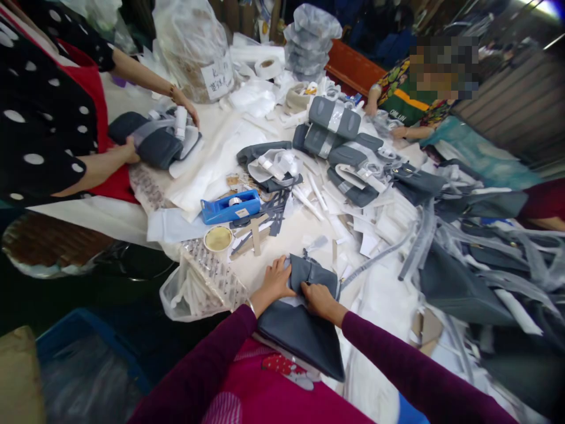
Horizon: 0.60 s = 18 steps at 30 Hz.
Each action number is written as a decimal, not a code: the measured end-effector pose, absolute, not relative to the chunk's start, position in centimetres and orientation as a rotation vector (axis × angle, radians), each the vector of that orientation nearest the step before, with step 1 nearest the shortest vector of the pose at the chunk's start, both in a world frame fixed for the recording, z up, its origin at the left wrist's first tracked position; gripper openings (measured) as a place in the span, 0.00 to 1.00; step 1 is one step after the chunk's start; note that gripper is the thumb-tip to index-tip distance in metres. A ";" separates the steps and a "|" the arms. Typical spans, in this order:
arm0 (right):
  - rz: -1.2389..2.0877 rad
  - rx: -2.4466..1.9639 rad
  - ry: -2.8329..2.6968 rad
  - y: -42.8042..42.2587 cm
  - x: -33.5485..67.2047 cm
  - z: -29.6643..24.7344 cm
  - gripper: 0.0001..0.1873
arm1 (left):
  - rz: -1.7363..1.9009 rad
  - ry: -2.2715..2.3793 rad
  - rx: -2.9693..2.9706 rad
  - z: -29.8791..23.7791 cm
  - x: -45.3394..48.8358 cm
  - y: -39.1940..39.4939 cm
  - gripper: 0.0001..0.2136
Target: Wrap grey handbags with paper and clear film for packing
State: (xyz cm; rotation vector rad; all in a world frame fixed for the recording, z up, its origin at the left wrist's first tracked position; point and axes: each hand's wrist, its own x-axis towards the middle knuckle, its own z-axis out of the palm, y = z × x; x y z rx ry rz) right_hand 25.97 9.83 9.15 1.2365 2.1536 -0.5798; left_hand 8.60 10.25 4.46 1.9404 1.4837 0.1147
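Note:
A dark grey leather-like bag (304, 338) lies at the table's near edge, reaching over my lap. Its upper part is a folded grey section (315, 272) with a strap-like band across it. My left hand (274, 281) grips the left side of this section, fingers at its far edge and thumb on the near side. My right hand (321, 299) is closed, with curled fingers pinching the section near its middle. What lies under those right fingertips is hidden. Some white lining or paper shows between the upper and lower parts.
A blue tape dispenser (232, 206), a round tin (218, 238) and grey strips (277, 213) lie ahead. Wrapped grey bags (334, 116) are piled beyond, more bags (459, 282) at right. Co-workers stand at left (39, 112) and far right (408, 100). A blue crate (88, 330) sits lower left.

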 end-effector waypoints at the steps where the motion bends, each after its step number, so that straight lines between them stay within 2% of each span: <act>1: -0.573 1.229 2.149 9.9 25.6 8.9 0.18 | 0.111 1.490 1.940 4.3 8.6 10.4 0.42; 6: -0.547 1.262 2.146 10.2 23.9 8.1 0.15 | 0.068 1.520 1.926 4.1 7.9 11.3 0.39; 10: -0.538 1.374 2.189 9.6 23.3 8.9 0.14 | 0.000 1.513 2.001 7.0 7.7 11.6 0.39; 13: -0.573 1.493 2.243 9.1 23.4 10.0 0.15 | 0.139 1.639 2.132 10.1 9.0 11.3 0.31; 16: -0.658 1.648 2.294 8.4 24.3 10.9 0.13 | 0.278 1.399 2.285 11.7 10.9 11.2 0.23; 18: -0.745 1.768 2.318 7.8 25.5 11.3 0.15 | 0.167 1.154 2.322 11.6 11.7 11.3 0.23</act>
